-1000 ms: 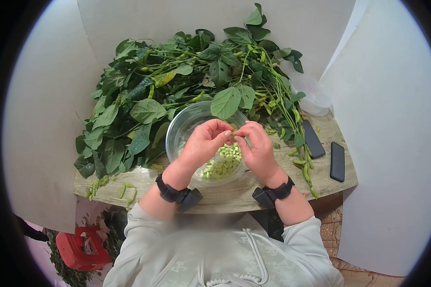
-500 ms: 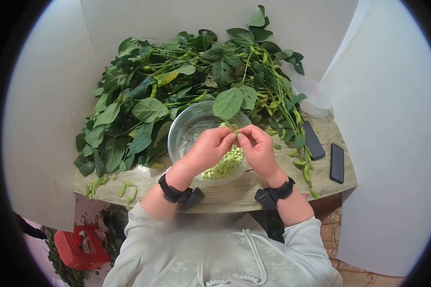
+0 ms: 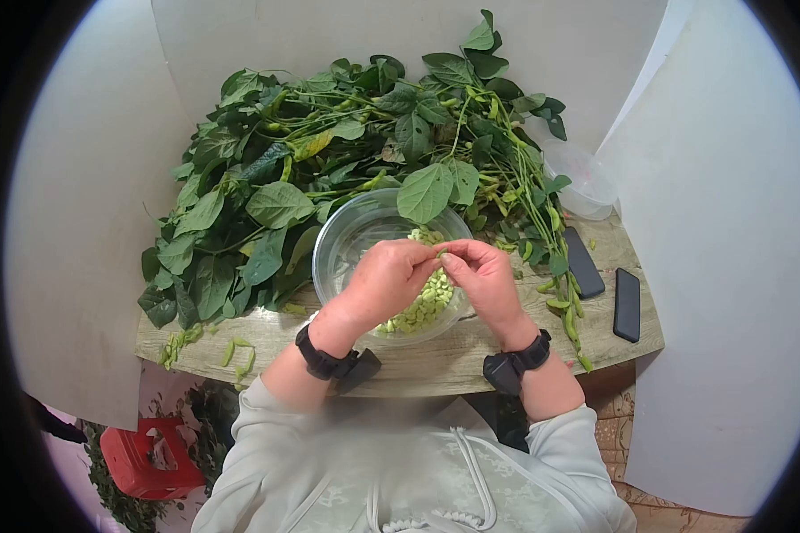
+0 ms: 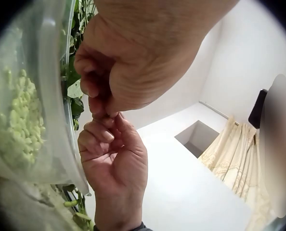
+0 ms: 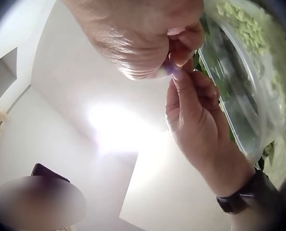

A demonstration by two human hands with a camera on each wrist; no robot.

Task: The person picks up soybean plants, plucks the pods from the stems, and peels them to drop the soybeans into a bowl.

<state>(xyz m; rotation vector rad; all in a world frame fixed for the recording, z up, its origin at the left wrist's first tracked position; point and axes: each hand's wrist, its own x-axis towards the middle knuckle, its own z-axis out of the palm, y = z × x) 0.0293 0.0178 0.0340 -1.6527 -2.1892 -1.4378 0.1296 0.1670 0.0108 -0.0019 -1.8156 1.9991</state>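
Over a clear plastic bowl [image 3: 323,253], both hands meet fingertip to fingertip. The left hand [image 3: 384,282] and the right hand [image 3: 486,282] pinch a small green bean pod [image 3: 442,253] between them, most of it hidden by fingers and thumbs. Shelled pale-green beans [image 3: 431,304] are heaped in the bowl's right side, below the hands. From the left wrist, the right hand [image 4: 115,161] shows with curled fingers and its thumb tip against the left fingers. In the right wrist view, the left hand [image 5: 196,115] reaches up to the right fingertips.
Leafy bean plants [image 3: 276,204] with pods cover the table's back. At right lie two dark phones [image 3: 627,305] [image 3: 583,262] and a clear container [image 3: 580,182]. Loose pods [image 3: 231,354] lie front left on the wooden table [image 3: 436,373]. A red stool [image 3: 151,457] stands below left.
Both hands have shifted slightly toward the body and right, staying together at the fingertips. The left hand has turned so its back faces up more. The bowl moved marginally in view.
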